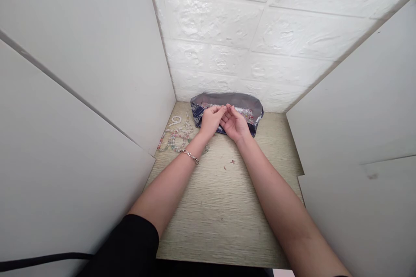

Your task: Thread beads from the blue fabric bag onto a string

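My left hand [210, 120] is closed in a pinch, thumb and fingertips together, over an open pouch. Turned palm up beside it, my right hand [236, 125] has its fingers curled in and its thumb close to the fingertips. The fingertips of both hands meet; whatever they pinch is too small to make out. Behind and below them, the dark blue patterned pouch [196, 114] has a grey lining and holds many small colourful beads [248, 115]. Left of it, several beaded strands [178, 138] lie coiled, partly behind my left forearm.
The pale wood-grain tabletop [214, 207] bears two tiny brownish bits [232, 162] between my forearms. White panels [107, 52] rise at the left and right [351, 95]. A white brick-textured wall [221, 21] stands behind the pouch. A black cable [45, 261] runs at lower left.
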`<state>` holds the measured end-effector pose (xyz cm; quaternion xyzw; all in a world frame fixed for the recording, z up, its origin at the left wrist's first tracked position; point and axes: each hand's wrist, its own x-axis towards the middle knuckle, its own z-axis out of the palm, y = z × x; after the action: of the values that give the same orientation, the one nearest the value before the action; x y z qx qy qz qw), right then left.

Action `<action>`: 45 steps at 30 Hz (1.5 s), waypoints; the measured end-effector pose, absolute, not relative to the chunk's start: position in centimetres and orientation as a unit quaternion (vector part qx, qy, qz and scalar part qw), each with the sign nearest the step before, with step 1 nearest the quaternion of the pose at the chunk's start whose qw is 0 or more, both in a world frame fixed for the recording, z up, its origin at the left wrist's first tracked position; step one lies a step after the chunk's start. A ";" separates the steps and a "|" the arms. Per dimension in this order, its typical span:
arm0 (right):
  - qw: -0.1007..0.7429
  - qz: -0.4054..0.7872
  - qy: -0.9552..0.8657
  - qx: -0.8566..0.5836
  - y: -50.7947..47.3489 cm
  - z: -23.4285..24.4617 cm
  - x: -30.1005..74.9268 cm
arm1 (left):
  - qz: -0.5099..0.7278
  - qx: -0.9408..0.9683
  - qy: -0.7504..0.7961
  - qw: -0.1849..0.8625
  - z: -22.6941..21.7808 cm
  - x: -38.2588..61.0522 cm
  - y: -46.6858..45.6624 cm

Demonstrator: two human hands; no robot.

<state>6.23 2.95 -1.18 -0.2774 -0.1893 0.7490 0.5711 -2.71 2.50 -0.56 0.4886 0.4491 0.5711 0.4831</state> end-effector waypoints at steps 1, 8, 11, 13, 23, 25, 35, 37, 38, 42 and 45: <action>0.571 0.750 -0.188 -0.277 2.9 -1.2 6.2 | 0.578 0.495 0.448 0.469 -0.6 -2.7 2.5; 0.571 0.748 -0.195 -0.276 3.0 -1.3 6.3 | 0.597 0.504 0.439 0.443 -0.3 -2.8 2.4; 0.571 0.748 -0.200 -0.274 2.9 -1.4 6.3 | 0.600 0.507 0.438 0.437 -0.4 -2.8 2.4; 0.570 0.749 -0.201 -0.270 2.9 -1.4 6.3 | 0.602 0.510 0.435 0.434 -0.4 -2.9 2.4; 0.563 0.749 -0.224 -0.269 2.9 -1.4 6.3 | 0.601 0.522 0.439 0.416 -0.2 -3.0 2.2; 0.561 0.749 -0.226 -0.271 2.9 -1.4 6.2 | 0.604 0.523 0.435 0.415 -0.2 -3.0 2.2; 0.563 0.749 -0.218 -0.274 2.8 -1.2 6.0 | 0.604 0.534 0.436 0.399 -0.4 -3.0 2.1; 0.563 0.751 -0.216 -0.271 2.7 -1.2 6.0 | 0.603 0.539 0.437 0.394 -0.4 -3.0 2.1; 0.563 0.751 -0.214 -0.269 2.7 -1.2 6.0 | 0.602 0.540 0.438 0.393 -0.5 -3.0 2.1; 0.564 0.751 -0.211 -0.270 2.7 -1.2 6.0 | 0.599 0.543 0.442 0.388 -0.5 -3.0 2.2; 0.565 0.750 -0.213 -0.270 2.8 -1.2 6.0 | 0.598 0.544 0.443 0.388 -0.6 -3.0 2.2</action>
<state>6.02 2.78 -1.25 -0.2697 -0.2131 0.7503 0.5646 -3.00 2.19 -0.55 0.5439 0.4431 0.5978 0.3878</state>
